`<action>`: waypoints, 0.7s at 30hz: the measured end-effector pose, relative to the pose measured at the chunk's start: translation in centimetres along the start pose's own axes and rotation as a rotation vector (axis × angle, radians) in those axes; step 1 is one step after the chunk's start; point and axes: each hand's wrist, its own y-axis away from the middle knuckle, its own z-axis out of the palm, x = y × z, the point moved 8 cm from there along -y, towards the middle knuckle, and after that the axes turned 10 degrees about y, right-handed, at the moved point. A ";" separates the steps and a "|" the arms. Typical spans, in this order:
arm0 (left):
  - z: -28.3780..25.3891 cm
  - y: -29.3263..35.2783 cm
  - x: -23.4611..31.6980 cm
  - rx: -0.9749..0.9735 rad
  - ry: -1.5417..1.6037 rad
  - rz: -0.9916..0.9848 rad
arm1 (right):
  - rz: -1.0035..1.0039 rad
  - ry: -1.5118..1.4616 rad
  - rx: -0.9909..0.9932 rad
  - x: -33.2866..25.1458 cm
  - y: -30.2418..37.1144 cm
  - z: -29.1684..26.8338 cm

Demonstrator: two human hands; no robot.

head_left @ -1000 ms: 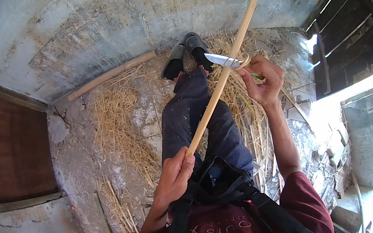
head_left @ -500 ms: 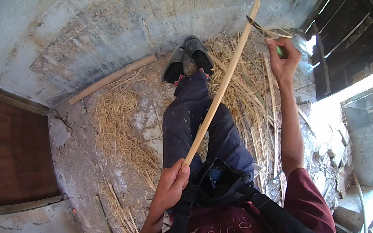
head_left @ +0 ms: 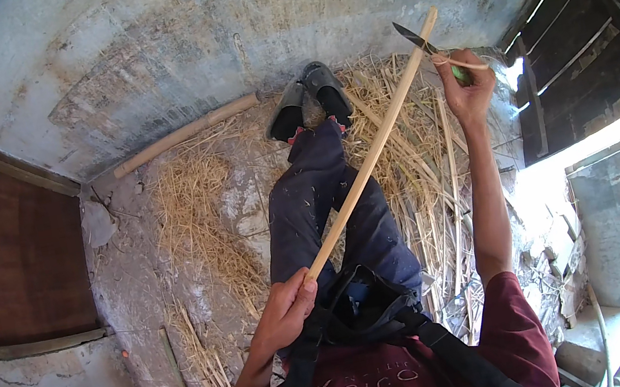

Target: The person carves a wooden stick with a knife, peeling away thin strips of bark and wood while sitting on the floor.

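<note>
A long pale stick (head_left: 371, 162), seemingly bamboo or wood, slants up and to the right across my legs. Its near end is gripped in my left hand (head_left: 288, 311), fingers wrapped round it. Close to its far end, the dark blade of a knife (head_left: 413, 37) lies across the stick, tip pointing up and left. My right hand (head_left: 468, 88) is closed on the knife's green handle, most of which the fingers hide. A thin pale shaving (head_left: 467, 64) curls by the right thumb and forefinger.
Straw-like shavings (head_left: 197, 213) and split strips (head_left: 422, 215) litter the floor on both sides of my legs. A thick round pole (head_left: 184, 135) lies along the base of the stained wall (head_left: 160, 46). Dark slatted boards (head_left: 584, 54) stand to the right, a brown panel (head_left: 11, 238) to the left.
My right hand has moved up slightly, and more of the knife blade now sticks out past the stick's left side. The stick's far end has dipped a little; my left hand has barely moved.
</note>
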 end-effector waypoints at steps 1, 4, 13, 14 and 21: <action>0.0 0.0 0.0 0.000 0.014 0.002 | -0.017 -0.002 0.013 0.0 -0.1 -0.1; -0.2 0.2 -0.2 -0.002 0.015 -0.004 | 0.025 0.026 0.013 2.1 -0.7 0.5; -1.6 0.3 -0.6 -0.013 -0.132 -0.017 | 0.412 0.412 -0.123 27.3 6.4 -2.5; -0.8 -1.2 -0.7 -0.067 -0.153 0.020 | 0.404 0.579 -0.229 33.3 9.1 -6.9; -4.7 -1.3 0.0 0.232 -0.411 0.085 | 0.951 0.539 -1.329 31.4 29.1 -0.4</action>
